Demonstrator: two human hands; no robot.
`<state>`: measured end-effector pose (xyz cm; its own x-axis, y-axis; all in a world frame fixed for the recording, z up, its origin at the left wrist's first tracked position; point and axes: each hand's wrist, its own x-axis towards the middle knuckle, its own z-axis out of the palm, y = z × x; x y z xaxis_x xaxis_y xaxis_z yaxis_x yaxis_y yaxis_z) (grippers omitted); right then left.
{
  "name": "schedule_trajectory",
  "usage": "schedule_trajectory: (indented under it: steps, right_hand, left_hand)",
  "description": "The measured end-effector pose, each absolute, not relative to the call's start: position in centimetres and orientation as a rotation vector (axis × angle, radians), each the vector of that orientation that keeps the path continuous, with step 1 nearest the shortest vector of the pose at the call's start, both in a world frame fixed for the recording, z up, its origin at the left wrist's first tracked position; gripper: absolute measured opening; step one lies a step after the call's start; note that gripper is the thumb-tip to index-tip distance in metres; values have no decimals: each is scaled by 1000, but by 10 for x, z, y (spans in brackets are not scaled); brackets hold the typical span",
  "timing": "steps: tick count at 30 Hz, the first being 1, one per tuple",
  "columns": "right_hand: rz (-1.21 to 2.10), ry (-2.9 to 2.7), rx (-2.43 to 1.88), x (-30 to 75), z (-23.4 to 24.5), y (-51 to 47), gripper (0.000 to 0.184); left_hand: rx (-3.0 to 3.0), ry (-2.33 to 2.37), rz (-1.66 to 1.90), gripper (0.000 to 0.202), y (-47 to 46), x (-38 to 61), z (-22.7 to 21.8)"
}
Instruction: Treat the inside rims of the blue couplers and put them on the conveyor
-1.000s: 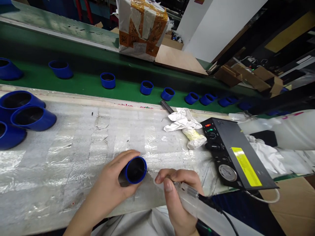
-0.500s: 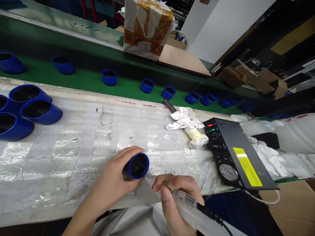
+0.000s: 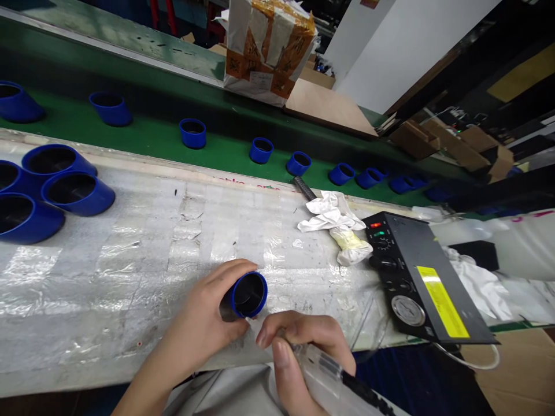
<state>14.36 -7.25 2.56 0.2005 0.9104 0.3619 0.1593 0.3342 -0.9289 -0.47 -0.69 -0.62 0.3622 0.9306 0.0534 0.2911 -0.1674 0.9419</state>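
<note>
My left hand is wrapped round a blue-rimmed cup-shaped part with a dark inside, tilted so its opening faces me. In my right hand is a clear dispensing syringe with a black hose at its back end. The pale tip of the syringe is at the lower edge of the blue rim; whether it touches cannot be made out. Both hands are just above the front part of the plastic-covered bench.
A black dispenser box with a gauge and lit displays stands at the right. Crumpled white cloths lie beside it. Several blue parts stand at the left, and more line the green conveyor. Behind stands a taped carton.
The syringe tip has moved left along the lower rim of the blue part, with my right hand following. My left hand keeps its hold. The whole view has shifted slightly.
</note>
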Motion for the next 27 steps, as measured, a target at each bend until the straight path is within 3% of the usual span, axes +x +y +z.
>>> schedule_trajectory:
  steps: [11,27]
  right_hand:
    - [778,-1214,-1151,136,30,-66,14]
    - [747,-1398,-1026,151,27,-43,12]
  left_hand:
    - [1644,1065,876,55,-6,-5,-5]
    - [1650,1052,894,55,-7,-6,-8]
